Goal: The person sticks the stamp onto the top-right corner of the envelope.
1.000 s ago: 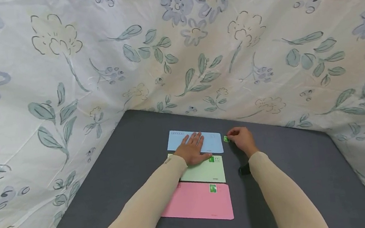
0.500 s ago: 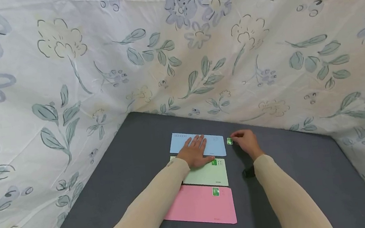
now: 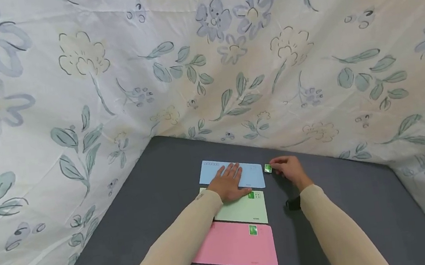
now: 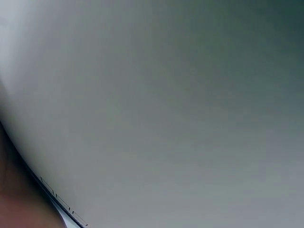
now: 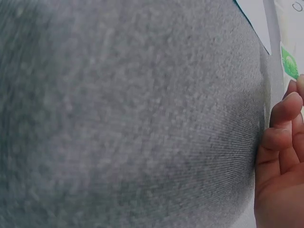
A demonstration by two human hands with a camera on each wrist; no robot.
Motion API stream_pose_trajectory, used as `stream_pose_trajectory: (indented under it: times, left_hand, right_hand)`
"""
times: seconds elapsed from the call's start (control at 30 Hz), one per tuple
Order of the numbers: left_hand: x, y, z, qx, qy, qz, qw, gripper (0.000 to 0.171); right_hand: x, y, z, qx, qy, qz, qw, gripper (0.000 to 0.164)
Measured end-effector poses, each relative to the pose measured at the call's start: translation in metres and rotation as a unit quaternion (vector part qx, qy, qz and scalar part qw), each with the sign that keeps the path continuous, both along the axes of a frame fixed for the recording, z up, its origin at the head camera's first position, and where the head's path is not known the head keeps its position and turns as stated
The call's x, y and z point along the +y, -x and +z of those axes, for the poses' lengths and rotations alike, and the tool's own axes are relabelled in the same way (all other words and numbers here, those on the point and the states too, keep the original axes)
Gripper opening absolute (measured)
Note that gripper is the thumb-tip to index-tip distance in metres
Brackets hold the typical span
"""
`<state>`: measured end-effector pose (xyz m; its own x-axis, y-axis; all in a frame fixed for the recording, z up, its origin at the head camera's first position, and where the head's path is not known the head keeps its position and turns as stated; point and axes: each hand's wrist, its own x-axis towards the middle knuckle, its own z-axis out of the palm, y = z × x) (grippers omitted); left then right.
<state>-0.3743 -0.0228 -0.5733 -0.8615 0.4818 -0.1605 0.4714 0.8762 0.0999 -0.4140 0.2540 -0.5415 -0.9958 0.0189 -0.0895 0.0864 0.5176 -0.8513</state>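
My left hand (image 3: pixel 228 185) rests with spread fingers on the blue envelope (image 3: pixel 250 174), its thumb reaching over the top edge of the green envelope (image 3: pixel 242 210). My right hand (image 3: pixel 289 170) pinches a small green stamp (image 3: pixel 268 168) just past the blue envelope's right edge. In the right wrist view the stamp (image 5: pixel 289 63) sticks out beyond the fingertips, the other fingers curled. Most of the left wrist view is a blurred pale surface, with a bit of the hand (image 4: pixel 23 209) at the lower left.
A pink envelope (image 3: pixel 238 248) lies nearest me, bearing a green stamp (image 3: pixel 253 230). Another stamp (image 3: pixel 251 195) sits on the green envelope's upper right. The dark table (image 3: pixel 146 211) ends at flowered cloth (image 3: pixel 195 55) behind and on both sides. A black band (image 3: pixel 294 204) shows at my right wrist.
The whole scene has shifted slightly downward in the head view. My left hand stays on the blue envelope, and my right hand keeps the stamp beside that envelope's right edge.
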Motion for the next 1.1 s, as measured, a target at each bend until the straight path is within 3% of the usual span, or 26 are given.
stream_pose_trajectory:
  times: [0.2,0.4,0.7,1.1]
  left_hand:
    - [-0.001,-0.008,0.012,0.012,0.015,0.0,0.9998,0.098]
    - [-0.002,0.0,0.0,0.009,0.01,0.0,0.9999,0.1]
    - [-0.001,-0.005,-0.005,0.013,-0.003,-0.006,0.9999,0.099]
    - [-0.002,-0.008,-0.003,0.019,0.006,-0.001,0.9998,0.1]
  right_hand:
    - [-0.006,0.0,-0.001,0.0,0.02,-0.002,1.0,0.02]
    - [-0.01,0.0,-0.002,0.002,0.026,-0.004,1.0,0.02]
    - [-0.012,-0.007,-0.007,0.007,0.028,-0.002,1.0,0.02]
    - [-0.018,-0.004,-0.009,0.01,0.041,-0.018,0.999,0.018]
